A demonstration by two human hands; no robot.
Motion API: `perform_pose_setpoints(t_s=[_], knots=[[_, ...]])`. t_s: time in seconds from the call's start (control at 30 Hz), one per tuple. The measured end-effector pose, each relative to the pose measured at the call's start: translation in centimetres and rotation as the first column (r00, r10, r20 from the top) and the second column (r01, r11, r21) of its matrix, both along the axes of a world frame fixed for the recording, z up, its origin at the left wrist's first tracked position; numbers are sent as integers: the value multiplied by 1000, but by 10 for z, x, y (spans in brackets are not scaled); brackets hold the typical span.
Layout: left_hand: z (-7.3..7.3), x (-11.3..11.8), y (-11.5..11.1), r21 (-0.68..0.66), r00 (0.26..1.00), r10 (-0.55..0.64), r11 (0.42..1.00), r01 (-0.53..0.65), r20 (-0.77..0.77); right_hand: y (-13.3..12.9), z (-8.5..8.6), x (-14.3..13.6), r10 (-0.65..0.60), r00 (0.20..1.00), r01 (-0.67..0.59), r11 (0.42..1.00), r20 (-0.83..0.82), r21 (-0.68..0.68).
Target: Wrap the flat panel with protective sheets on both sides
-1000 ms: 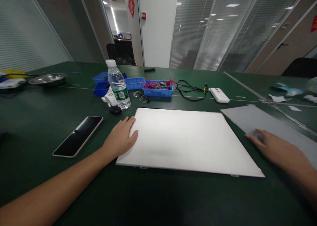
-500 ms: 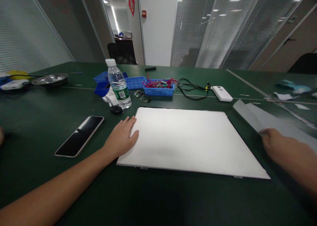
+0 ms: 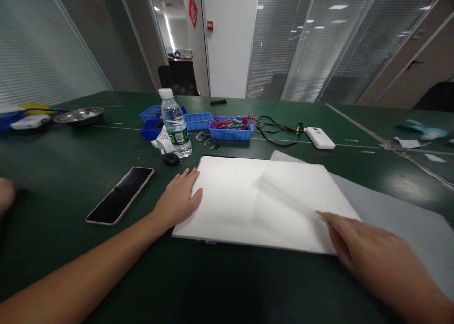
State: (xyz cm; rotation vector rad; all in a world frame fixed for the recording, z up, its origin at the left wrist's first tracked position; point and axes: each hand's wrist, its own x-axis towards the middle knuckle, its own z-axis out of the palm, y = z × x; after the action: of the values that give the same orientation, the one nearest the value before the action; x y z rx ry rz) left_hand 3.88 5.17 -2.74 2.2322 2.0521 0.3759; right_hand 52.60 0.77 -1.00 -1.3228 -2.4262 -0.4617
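Since a moment ago, the right hand (image 3: 369,255) has dragged the grey sheet (image 3: 390,215) leftward, so it now overlaps the white panel (image 3: 255,201)'s right side. That panel lies flat on the green surface (image 3: 53,172), and the left hand (image 3: 179,198) rests open on its left edge. Right fingers lie flat, pressing the sheet. Squaring sheet to panel looks like the step; it calls for sliding it on while the panel stays pinned.

A single head-worn camera is looking forward and down from the person's seat, sitting close over the green table (image 3: 53,172), taking in both forearms at the lower edge and facing glass office partitions (image 3: 319,45) far across the room.
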Motion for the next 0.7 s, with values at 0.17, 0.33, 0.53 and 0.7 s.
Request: perform_pose_setpoints(t_s=[0.17,0.33,0.53,0.7], knots=[[4,1,-2,-11,1000,2,1000,-2,-9,-6,-4,-26,406,906,-417,904,118,94],[4,2,-2,9,1000,-3,1000,3,12,0,5,-28,494,862,-497,868,112,-1],[3,1,-1,-5,1000,2,1000,-2,3,14,1,-2,394,918,-396,917,44,45],[4,1,-2,-8,1000,1,1000,-1,9,25,-12,22,-49,999,48,998,9,51]])
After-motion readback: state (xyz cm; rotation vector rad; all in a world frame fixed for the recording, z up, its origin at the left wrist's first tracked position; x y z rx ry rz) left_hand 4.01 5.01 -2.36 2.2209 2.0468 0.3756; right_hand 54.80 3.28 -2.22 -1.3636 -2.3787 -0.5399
